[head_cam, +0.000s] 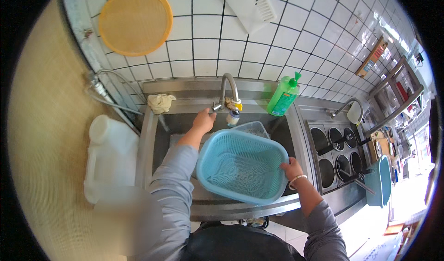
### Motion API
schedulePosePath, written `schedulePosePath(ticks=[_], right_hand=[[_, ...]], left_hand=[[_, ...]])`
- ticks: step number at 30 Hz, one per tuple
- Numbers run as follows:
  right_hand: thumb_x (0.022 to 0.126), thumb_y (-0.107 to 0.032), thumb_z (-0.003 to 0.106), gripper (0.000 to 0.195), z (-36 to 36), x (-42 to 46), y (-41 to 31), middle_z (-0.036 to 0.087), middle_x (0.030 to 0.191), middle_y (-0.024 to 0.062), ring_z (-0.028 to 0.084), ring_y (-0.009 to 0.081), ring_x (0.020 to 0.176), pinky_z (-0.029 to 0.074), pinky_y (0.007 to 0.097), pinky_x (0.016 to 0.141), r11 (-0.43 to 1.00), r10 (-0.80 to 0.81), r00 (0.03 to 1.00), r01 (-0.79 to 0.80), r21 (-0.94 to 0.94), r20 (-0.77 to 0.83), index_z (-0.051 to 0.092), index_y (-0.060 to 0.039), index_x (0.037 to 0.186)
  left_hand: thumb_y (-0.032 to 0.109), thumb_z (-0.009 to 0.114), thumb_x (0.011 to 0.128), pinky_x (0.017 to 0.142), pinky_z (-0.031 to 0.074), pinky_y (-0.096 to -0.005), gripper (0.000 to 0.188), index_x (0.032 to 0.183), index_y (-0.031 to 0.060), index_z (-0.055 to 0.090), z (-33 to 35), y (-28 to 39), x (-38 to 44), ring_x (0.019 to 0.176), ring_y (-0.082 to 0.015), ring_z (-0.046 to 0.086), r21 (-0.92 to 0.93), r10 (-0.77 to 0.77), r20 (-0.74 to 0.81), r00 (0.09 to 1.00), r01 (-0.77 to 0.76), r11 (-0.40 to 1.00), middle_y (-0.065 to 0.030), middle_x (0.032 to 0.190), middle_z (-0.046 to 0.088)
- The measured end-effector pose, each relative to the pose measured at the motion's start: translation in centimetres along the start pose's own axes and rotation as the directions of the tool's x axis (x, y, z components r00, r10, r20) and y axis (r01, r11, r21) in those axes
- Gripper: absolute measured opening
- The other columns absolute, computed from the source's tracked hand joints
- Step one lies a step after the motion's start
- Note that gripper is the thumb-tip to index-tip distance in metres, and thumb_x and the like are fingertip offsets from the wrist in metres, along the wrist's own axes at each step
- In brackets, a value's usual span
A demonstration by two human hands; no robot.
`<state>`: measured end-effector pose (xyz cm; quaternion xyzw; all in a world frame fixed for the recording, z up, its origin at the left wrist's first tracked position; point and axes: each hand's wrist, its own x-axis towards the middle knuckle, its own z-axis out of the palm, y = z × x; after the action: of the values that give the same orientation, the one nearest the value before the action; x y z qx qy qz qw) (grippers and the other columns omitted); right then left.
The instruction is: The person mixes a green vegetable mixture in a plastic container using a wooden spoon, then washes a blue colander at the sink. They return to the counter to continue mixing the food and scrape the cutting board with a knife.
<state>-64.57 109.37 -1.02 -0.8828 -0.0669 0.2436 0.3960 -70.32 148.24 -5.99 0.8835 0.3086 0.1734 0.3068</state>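
My right hand (292, 168) grips the right rim of a light-blue plastic colander basket (242, 167), which is tilted over a stainless steel sink (163, 136). At the lever of the curved metal faucet (229, 84), my left hand (204, 120) has its fingers at or just beside the handle; whether they touch cannot be told. The basket holds nothing that I can see. A clear plastic container (255, 127) lies partly hidden behind it in the sink. A small bottle (233, 117) hangs or stands under the spout.
A green pump bottle (282, 99) stands at the sink's back right, and a cream cloth (160, 103) lies at the back left. A white plastic jug (111, 160) is left of the sink. Round wells (326, 172) and another blue basket (378, 183) are at the right.
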Motion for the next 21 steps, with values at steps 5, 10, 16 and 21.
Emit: schedulePosePath(ticks=[5,10,16,21], right_hand=[[0.066,-0.014,0.062,0.045,4.2,-0.6,-1.1,0.059,0.093,0.0151,0.058,0.0230,0.086,0.044,0.0322,0.077,0.988,0.074,0.995,-0.064,0.137,-0.068,0.050,0.0046,0.105],[0.066,-0.015,0.062,0.043,6.4,-0.3,-2.0,0.059,0.090,0.0155,0.058,0.0242,0.082,0.045,0.0320,0.074,0.978,0.083,0.989,-0.058,0.202,-0.120,0.050,0.0050,0.102],[0.066,-0.018,0.062,0.045,8.1,0.1,-3.4,0.059,0.090,0.0184,0.059,0.0265,0.084,0.045,0.0329,0.075,0.984,0.140,0.976,-0.119,0.130,-0.164,0.050,0.0046,0.103],[0.067,-0.014,0.061,0.047,9.7,0.3,-3.0,0.058,0.089,0.0151,0.058,0.0216,0.079,0.045,0.0312,0.072,0.997,0.076,0.962,-0.079,-0.001,-0.263,0.048,0.0060,0.107]], left_hand=[[0.035,0.038,0.088,0.080,0.042,-0.0447,0.040,0.097,0.0016,0.058,2.9,-2.0,6.4,0.093,-0.0348,0.054,0.071,0.094,0.213,0.973,-0.111,0.991,-0.0207,0.095,0.058],[0.034,0.036,0.090,0.071,0.044,-0.0447,0.041,0.083,-0.0003,0.058,3.7,-4.2,9.8,0.084,-0.0348,0.058,0.010,-0.002,0.298,0.954,-0.001,1.000,-0.0194,0.084,0.062],[0.038,0.035,0.090,0.072,0.045,-0.0381,0.042,0.091,0.0035,0.059,2.1,-2.9,11.0,0.085,-0.0262,0.057,0.052,-0.191,0.362,0.912,0.185,0.981,-0.0156,0.095,0.060],[0.036,0.043,0.088,0.072,0.045,-0.0342,0.037,0.099,0.0041,0.057,-1.6,0.0,5.4,0.083,-0.0180,0.056,-0.536,0.254,0.084,0.964,-0.171,0.826,-0.0065,0.094,0.060]])
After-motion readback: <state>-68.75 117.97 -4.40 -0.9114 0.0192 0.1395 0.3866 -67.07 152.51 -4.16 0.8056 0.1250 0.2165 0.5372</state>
